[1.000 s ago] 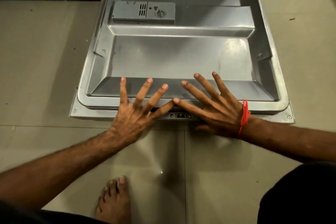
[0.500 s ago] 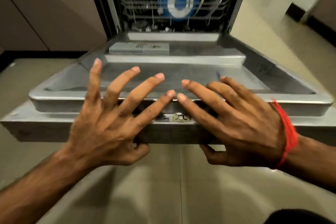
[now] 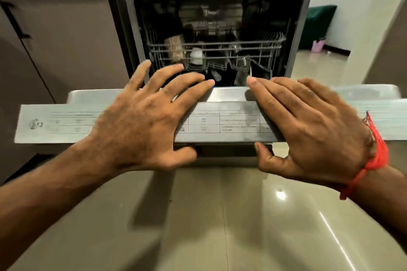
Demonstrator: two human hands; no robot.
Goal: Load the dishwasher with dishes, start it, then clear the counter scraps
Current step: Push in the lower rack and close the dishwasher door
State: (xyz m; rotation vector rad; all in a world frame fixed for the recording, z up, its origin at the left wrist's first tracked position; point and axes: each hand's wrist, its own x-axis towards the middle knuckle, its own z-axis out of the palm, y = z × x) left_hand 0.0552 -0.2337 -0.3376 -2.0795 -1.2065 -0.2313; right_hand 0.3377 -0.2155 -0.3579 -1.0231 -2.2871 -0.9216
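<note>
The dishwasher door hangs partly raised, its top edge a long band running from nine o'clock to three o'clock across the middle of the head view, and both hands sit on that edge side by side. The left hand lies at about ten o'clock from the view's centre, fingers spread apart and straight over the edge, thumb tucked beneath it. The right hand lies at about two o'clock, fingers together and flat over the edge, thumb hooked under the lip. Neither is nearer; they flank the printed label evenly. The open tub lies straight ahead of the fingertips at twelve o'clock, with the loaded rack showing blurred dishes. I judge that the door must swing up and away toward twelve o'clock, across its long axis, so both palms should push evenly or the door may twist.
</note>
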